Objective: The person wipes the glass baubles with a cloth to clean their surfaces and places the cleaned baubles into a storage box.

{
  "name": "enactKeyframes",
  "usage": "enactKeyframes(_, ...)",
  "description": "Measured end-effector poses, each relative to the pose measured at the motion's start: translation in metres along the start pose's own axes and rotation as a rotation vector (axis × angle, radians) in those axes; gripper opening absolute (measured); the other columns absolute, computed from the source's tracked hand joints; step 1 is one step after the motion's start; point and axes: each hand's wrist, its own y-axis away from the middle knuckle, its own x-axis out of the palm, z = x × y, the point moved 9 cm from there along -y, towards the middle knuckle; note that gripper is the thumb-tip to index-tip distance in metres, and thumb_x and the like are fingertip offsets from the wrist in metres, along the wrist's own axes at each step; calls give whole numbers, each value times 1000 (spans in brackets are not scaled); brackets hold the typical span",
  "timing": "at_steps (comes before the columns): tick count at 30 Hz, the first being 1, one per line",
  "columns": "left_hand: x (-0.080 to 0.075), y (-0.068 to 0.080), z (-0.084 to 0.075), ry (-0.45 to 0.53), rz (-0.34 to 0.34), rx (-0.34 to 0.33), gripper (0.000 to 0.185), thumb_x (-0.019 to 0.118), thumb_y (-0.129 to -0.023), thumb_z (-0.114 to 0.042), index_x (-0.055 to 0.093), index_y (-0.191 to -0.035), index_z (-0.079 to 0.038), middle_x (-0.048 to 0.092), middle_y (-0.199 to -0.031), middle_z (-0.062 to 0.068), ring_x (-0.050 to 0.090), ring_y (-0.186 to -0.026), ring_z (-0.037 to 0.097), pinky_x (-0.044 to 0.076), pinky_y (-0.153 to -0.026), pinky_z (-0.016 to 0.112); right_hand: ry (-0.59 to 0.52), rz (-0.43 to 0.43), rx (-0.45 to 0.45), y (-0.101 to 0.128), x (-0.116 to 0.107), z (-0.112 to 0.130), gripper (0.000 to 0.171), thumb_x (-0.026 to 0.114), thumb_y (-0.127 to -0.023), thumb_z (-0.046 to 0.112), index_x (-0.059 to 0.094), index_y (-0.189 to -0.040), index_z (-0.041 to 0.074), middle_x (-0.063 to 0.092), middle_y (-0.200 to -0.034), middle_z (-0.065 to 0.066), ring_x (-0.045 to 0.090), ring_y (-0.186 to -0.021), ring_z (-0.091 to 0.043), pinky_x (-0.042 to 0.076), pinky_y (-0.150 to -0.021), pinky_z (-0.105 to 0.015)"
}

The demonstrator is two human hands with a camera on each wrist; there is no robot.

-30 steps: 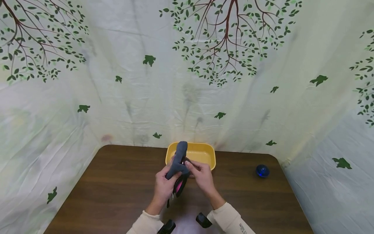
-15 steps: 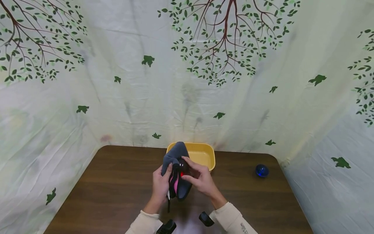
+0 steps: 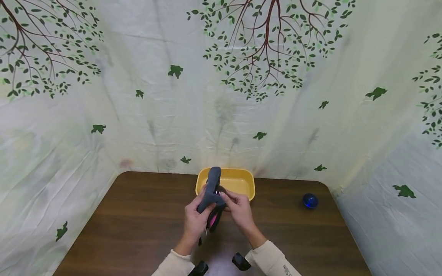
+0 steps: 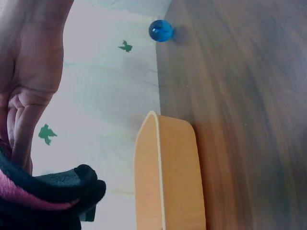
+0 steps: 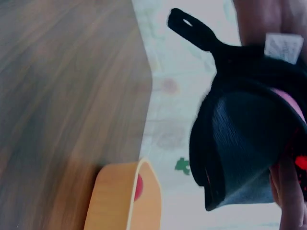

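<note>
My left hand (image 3: 196, 220) grips a soft dark blue-grey fabric item (image 3: 211, 195), pouch-like, held up over the table in front of the yellow bin. It has black edging, a pink lining (image 4: 29, 196), a black strap (image 5: 189, 26) with a slit and a white label (image 5: 283, 47). At its right side my right hand (image 3: 239, 211) pinches a dark round thing (image 3: 220, 190) with thumb and fingers. In the right wrist view this dark thing shows a red glow (image 5: 302, 162) beside the fingers (image 5: 289, 194); the fabric and fingers hide most of it.
The yellow bin (image 3: 253, 188) stands at the table's far edge, with a red round thing (image 5: 138, 188) inside it. A blue glass-like ball (image 3: 310, 201) lies on the brown table (image 3: 293, 230) at the right. A leaf-patterned curtain (image 3: 221, 115) hangs behind.
Half a second ago the fabric item was turned more open, showing the dark round thing and its red glow. Now it is turned narrow again, much as one second ago, with the right hand closer in.
</note>
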Motion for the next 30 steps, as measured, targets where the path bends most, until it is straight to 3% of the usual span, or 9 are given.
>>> enactKeyframes(3,-3,0,2,0,-31,-25,45,71,-81,8,60,-124,7,60,-126,18,57,-113,4,46,-91,17,-22,24,-21,0,2,1,39,64,-93,8,57,-127,-9,60,-121,-27,65,-103,-23,56,-78,-33)
enactKeyframes(8,-9,-4,8,33,-73,-120,20,66,-89,2,65,-104,14,71,-90,2,65,-81,5,53,-75,18,29,116,-159,0,6,11,51,68,-86,-2,50,-134,-8,54,-132,-25,57,-117,-26,49,-92,-33)
enactKeyframes(13,-10,-6,15,137,-72,-246,25,59,-96,-7,62,-102,17,66,-77,-6,61,-70,8,53,-65,19,121,257,-391,6,11,24,59,68,-81,-13,44,-135,-13,48,-135,-31,53,-121,-33,46,-95,-40)
enactKeyframes(15,-8,-5,17,163,-69,-269,26,58,-96,-9,62,-103,16,66,-77,-5,60,-70,8,52,-65,19,128,275,-422,6,11,26,59,67,-80,-15,44,-135,-15,48,-133,-33,54,-120,-31,47,-94,-40)
enactKeyframes(18,-5,-4,15,140,-54,-235,22,58,-95,-6,62,-101,15,65,-76,-5,59,-69,7,51,-64,19,123,223,-356,4,6,22,55,67,-82,-13,46,-133,-14,52,-129,-32,57,-116,-23,49,-91,-35)
enactKeyframes(21,-1,-3,9,71,-26,-136,18,62,-91,-1,63,-101,15,68,-81,-1,61,-74,6,52,-68,18,104,118,-210,1,-1,13,47,66,-87,-5,51,-131,-11,57,-125,-30,62,-108,-19,53,-85,-30)
enactKeyframes(25,5,-1,1,-27,28,10,36,69,-85,2,64,-121,5,68,-113,13,63,-102,9,50,-85,17,66,-12,-44,0,-8,2,36,62,-94,10,59,-125,-8,63,-115,-27,69,-92,-21,57,-73,-33)
enactKeyframes(28,6,0,0,-47,39,52,51,70,-83,4,57,-132,0,57,-132,16,54,-118,10,45,-93,18,48,-50,3,0,-9,-2,35,62,-95,16,62,-122,-6,65,-111,-27,71,-84,-20,58,-68,-35)
enactKeyframes(30,5,1,1,-41,22,42,50,70,-83,5,57,-131,0,57,-131,16,55,-117,8,46,-92,18,22,-36,-8,1,-7,-1,36,63,-94,13,60,-123,-7,64,-113,-27,70,-88,-20,58,-70,-35)
